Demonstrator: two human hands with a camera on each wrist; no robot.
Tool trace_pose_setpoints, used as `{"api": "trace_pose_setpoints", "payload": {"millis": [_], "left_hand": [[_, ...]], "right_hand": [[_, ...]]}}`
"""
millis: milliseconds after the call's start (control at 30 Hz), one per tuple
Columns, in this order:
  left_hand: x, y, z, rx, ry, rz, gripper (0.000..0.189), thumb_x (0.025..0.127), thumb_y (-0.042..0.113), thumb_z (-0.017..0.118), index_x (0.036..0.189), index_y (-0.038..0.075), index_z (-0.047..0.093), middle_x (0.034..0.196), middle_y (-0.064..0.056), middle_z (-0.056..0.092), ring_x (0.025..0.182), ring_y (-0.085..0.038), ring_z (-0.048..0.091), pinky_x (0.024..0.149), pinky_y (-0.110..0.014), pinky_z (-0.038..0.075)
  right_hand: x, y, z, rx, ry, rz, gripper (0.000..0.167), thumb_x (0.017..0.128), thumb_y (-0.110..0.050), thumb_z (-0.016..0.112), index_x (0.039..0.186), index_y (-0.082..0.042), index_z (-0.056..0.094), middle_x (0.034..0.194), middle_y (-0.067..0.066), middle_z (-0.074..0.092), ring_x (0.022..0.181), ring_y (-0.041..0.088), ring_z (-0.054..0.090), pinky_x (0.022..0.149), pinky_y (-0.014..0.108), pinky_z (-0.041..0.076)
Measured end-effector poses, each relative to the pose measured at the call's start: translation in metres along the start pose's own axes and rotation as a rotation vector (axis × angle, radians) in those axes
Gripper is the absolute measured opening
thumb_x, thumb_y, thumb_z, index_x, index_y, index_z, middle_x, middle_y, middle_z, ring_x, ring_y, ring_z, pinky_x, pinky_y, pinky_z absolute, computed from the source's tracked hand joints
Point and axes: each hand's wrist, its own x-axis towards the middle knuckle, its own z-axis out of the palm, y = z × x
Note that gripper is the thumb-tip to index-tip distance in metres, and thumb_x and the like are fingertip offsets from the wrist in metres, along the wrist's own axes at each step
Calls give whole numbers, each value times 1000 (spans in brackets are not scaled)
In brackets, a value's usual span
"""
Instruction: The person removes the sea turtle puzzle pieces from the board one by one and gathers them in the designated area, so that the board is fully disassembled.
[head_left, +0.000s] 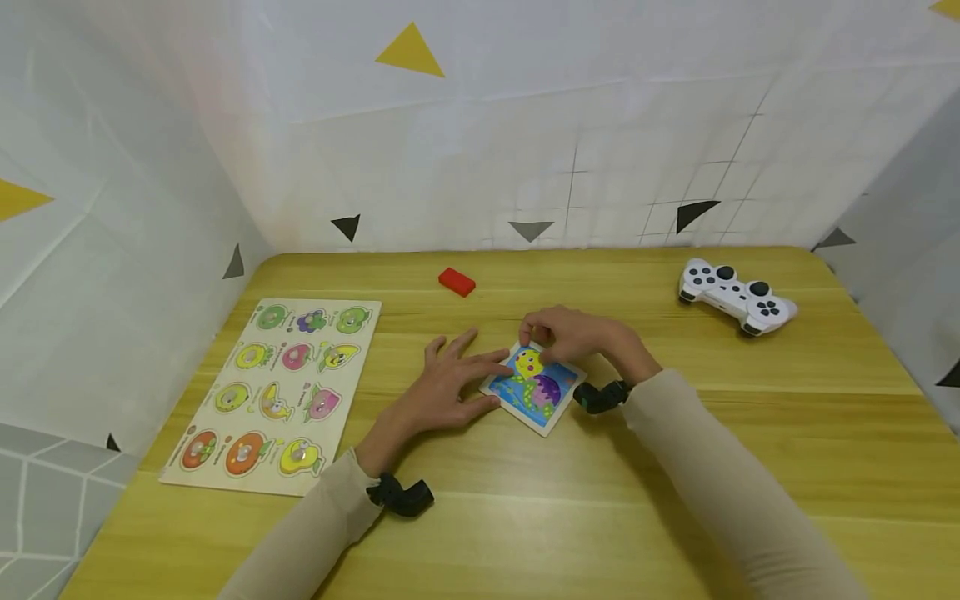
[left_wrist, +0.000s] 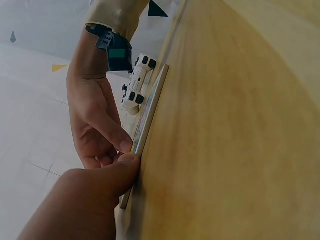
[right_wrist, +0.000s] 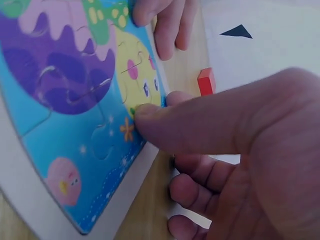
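Note:
A small square jigsaw puzzle (head_left: 534, 398) lies on the table, its picture a yellow-headed turtle with a purple shell on blue. My left hand (head_left: 452, 385) is spread at its left side, index fingertip over the picture and thumb near the lower left edge. Over the far corner, my right hand (head_left: 573, 332) has curled fingers. In the right wrist view, the right thumb (right_wrist: 165, 120) rests on the puzzle beside the yellow head, the index fingertip at the edge behind it. Seams between fitted pieces show across the shell.
At the left lies a wooden fruit puzzle board (head_left: 251, 367) with several knobbed pieces. A red block (head_left: 457, 282) sits toward the back of the table. Back right is a white game controller (head_left: 737, 296). A pale patterned cloth (head_left: 465, 158) hangs behind the table.

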Motion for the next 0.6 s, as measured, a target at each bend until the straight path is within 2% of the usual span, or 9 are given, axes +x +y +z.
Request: {"api": "trace_pose_setpoints", "payload": {"millis": [133, 300, 600], "left_hand": [[0, 0, 0, -3, -4, -8, 42, 99, 53, 58, 139, 39, 60, 159, 15, 44, 158, -40, 16, 117, -68, 6], [1, 1, -1, -12, -9, -8, 42, 98, 51, 59, 138, 38, 61, 159, 14, 44, 158, -40, 16, 117, -69, 6], [0, -1, -1, -18, -6, -9, 42, 98, 50, 60, 139, 38, 60, 159, 15, 44, 158, -40, 16, 117, -68, 5]], "right_hand": [[2, -1, -1, 34, -11, 27, 26, 87, 3, 66, 111, -7, 61, 84, 5, 53, 75, 19, 47, 71, 32, 40], [4, -1, -2, 72, -16, 19, 27, 85, 5, 67, 110, -5, 61, 85, 5, 51, 77, 19, 46, 73, 32, 39], [7, 1, 3, 144, -9, 39, 30, 85, 8, 66, 112, -2, 58, 106, 10, 58, 94, 21, 52, 88, 33, 47]]}}
